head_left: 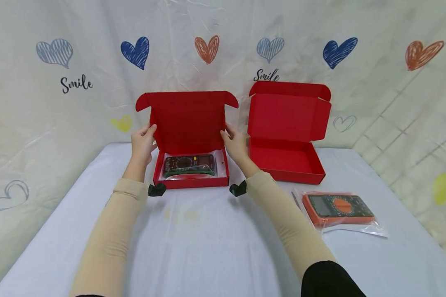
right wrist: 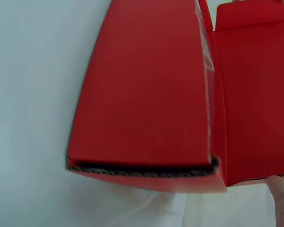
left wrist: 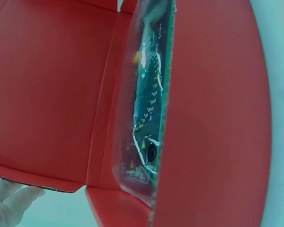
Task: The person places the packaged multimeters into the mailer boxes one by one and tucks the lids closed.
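Observation:
A red cardboard box (head_left: 191,181) stands on the table with its lid (head_left: 189,123) raised. Inside lies a dark multimeter (head_left: 189,164) with a green side, wrapped in clear plastic; the left wrist view shows the multimeter (left wrist: 154,94) through its bag. My left hand (head_left: 142,142) pinches the lid's left edge, thumb at the front. On the opposite edge my right hand (head_left: 236,144) pinches the lid, some fingers hidden behind it. The right wrist view catches only part of the right hand (right wrist: 281,196) at the lid's edge, beside the box's front wall (right wrist: 142,94).
A second red box (head_left: 293,175), lid up and nothing visible inside, stands just right of the first. Nearer on the right lies an orange multimeter (head_left: 340,209) in a clear bag. A heart-printed curtain (head_left: 230,24) hangs behind the white-covered table (head_left: 193,255).

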Demonstrator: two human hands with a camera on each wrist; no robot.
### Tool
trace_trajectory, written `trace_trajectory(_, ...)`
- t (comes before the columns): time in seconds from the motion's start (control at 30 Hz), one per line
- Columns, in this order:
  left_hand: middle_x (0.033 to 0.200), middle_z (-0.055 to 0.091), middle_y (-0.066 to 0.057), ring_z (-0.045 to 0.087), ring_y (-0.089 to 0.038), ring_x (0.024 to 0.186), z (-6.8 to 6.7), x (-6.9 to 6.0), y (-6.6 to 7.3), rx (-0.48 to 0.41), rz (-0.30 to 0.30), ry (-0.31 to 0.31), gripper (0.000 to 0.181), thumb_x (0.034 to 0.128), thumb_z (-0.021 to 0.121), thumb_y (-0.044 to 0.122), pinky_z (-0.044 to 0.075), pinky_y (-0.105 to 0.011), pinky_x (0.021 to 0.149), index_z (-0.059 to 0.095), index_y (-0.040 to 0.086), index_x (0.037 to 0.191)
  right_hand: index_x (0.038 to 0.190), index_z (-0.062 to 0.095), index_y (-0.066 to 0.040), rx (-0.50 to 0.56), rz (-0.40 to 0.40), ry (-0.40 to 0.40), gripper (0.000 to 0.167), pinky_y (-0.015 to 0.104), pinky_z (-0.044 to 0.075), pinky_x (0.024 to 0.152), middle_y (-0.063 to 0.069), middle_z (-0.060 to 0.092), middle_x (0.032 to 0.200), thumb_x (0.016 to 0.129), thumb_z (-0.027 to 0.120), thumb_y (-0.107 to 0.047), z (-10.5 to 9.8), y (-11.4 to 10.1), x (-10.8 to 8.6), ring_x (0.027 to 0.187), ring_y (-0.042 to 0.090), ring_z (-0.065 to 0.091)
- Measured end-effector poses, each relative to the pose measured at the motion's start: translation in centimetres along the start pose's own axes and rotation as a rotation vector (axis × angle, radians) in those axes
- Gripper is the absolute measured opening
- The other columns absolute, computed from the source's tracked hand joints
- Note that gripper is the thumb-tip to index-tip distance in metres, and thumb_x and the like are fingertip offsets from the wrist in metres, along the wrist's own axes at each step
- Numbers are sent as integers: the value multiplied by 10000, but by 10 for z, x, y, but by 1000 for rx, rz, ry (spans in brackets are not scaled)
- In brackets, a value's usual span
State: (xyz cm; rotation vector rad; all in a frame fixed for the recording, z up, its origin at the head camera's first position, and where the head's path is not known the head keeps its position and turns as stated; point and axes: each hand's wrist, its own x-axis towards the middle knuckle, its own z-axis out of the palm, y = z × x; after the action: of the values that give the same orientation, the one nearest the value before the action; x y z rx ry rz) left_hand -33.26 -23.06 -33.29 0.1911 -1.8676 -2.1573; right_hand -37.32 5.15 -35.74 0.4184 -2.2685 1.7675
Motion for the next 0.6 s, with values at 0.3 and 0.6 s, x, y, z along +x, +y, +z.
trace_trajectory(0.3, 1568, 467, -89, 449, -332, 1423, 1, -3, -4, -9, 26, 0, 510, 1063, 567, 315, 382, -540, 1109, 477, 143, 1534, 1556, 427, -43, -48, -4, -15, 489, 374, 474, 1062, 176, 515, 1508, 1087, 514, -153, 1, -2, -1, 1355, 266, 539)
trace_trajectory(0.6, 1580, 439, -115, 433, -315, 1431, -2, -8, -6, -39, 8, -39, 521, 1062, 576, 291, 353, -538, 1128, 457, 141, 1546, 1566, 405, -44, -49, 15, -33, 498, 390, 470, 1067, 168, 500, 1524, 1088, 506, -141, 0, 4, -2, 1375, 269, 517)
